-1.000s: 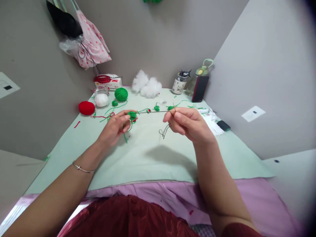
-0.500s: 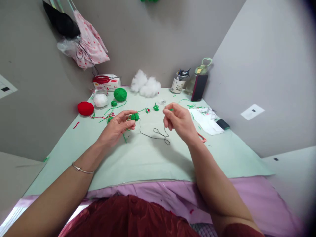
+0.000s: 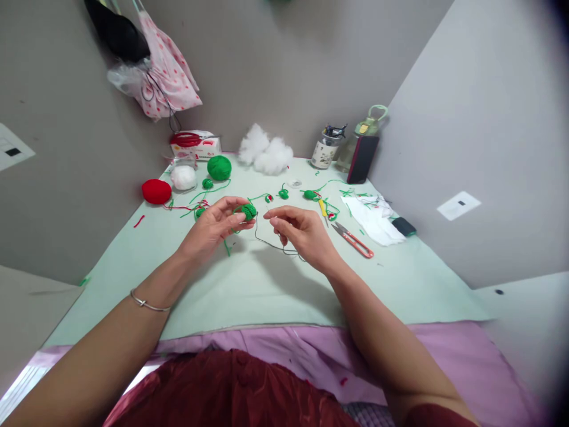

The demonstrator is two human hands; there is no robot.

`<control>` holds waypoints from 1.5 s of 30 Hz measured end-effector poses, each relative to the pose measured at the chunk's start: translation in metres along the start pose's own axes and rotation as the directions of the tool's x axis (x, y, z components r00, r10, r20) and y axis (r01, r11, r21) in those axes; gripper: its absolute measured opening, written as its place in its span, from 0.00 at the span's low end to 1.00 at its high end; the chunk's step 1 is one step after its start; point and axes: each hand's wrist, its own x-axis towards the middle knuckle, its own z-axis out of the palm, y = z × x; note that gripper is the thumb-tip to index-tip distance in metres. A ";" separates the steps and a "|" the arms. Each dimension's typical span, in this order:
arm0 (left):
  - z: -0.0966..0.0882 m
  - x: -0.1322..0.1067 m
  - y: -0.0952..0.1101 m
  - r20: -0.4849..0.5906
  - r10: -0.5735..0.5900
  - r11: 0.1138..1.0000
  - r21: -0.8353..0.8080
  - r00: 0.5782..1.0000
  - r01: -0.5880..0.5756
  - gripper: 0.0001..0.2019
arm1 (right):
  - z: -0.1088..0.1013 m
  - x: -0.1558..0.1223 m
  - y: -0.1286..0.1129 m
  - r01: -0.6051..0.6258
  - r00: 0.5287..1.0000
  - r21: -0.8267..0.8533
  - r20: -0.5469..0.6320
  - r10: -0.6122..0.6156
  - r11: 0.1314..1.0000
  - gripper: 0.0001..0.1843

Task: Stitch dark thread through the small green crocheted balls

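Note:
My left hand (image 3: 212, 226) is closed on a small green crocheted piece (image 3: 249, 212), pinched between thumb and fingers above the table. A dark thread (image 3: 269, 244) hangs from the piece and loops over the cloth towards my right hand (image 3: 303, 235). The fingertips of that hand are pinched together just right of the crocheted piece. A thin needle (image 3: 267, 208) seems to stick out of them, though it is very faint. Close behind lie a small red, white and green piece (image 3: 269, 198) and a green knotted piece (image 3: 283, 193).
Orange thread snips (image 3: 355, 241) and a yellow-handled tool (image 3: 323, 209) lie right of my hands. Yarn balls in red (image 3: 156, 191), white (image 3: 183, 177) and green (image 3: 219, 168) sit left. White stuffing (image 3: 267, 155), a pen jar (image 3: 325, 151) and a phone (image 3: 363, 160) stand at the back.
My right hand has moved left and slightly down, closer to the green crocheted piece. The snips and yellow-handled tool it covered now show. My left hand keeps its hold.

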 end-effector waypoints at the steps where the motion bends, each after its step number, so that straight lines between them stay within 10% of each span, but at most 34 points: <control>1: 0.000 0.000 0.000 0.000 0.004 1.000 0.000 1.000 -0.004 0.16 | 0.002 0.000 0.000 -0.021 1.000 0.030 0.006 0.021 0.999 0.13; 23: 0.004 -0.001 0.002 0.025 0.047 0.998 0.048 0.999 -0.048 0.14 | 0.016 -0.003 0.003 -0.066 0.994 0.018 0.091 0.064 0.998 0.11; 45: 0.004 -0.002 0.004 0.007 0.035 0.999 0.035 0.999 -0.035 0.14 | 0.025 -0.002 0.027 0.206 0.975 -0.248 -0.034 -0.221 0.947 0.10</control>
